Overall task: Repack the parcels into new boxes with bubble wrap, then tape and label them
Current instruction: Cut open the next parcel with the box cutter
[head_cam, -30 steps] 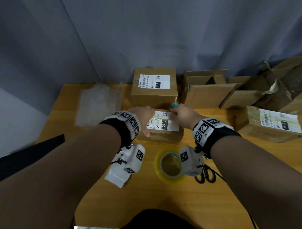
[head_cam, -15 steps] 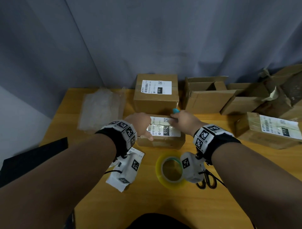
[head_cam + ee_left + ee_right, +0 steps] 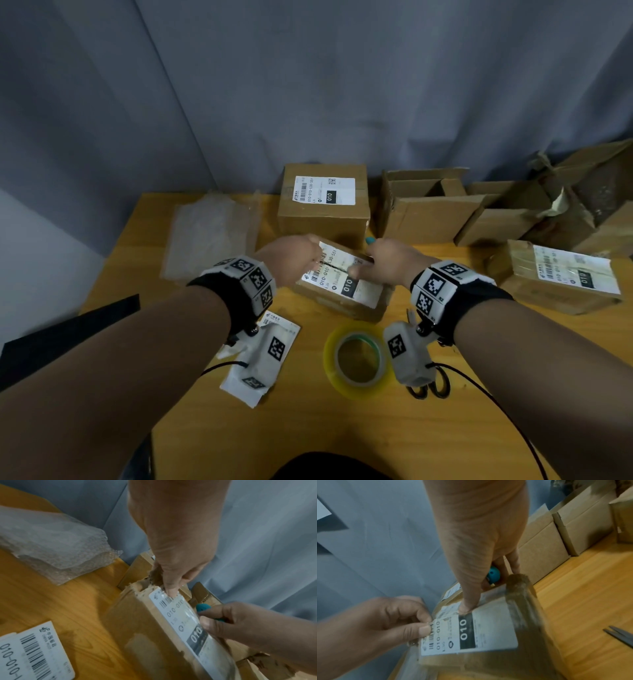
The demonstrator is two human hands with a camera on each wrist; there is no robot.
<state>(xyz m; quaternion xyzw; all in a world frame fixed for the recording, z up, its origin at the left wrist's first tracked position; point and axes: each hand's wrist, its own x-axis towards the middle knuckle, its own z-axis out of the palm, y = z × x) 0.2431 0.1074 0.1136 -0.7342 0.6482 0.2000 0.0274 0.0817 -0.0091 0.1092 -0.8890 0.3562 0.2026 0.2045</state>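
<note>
Left hand [image 3: 291,255] pinching label [image 3: 342,281], "010"

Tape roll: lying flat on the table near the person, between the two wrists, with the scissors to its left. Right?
Not quite. The head view shows the scissors to the right of the tape roll, partly hidden under the right wrist camera; what lies to the roll's left is a loose label. The rest holds: the roll lies flat on the table, between the wrists.
</note>
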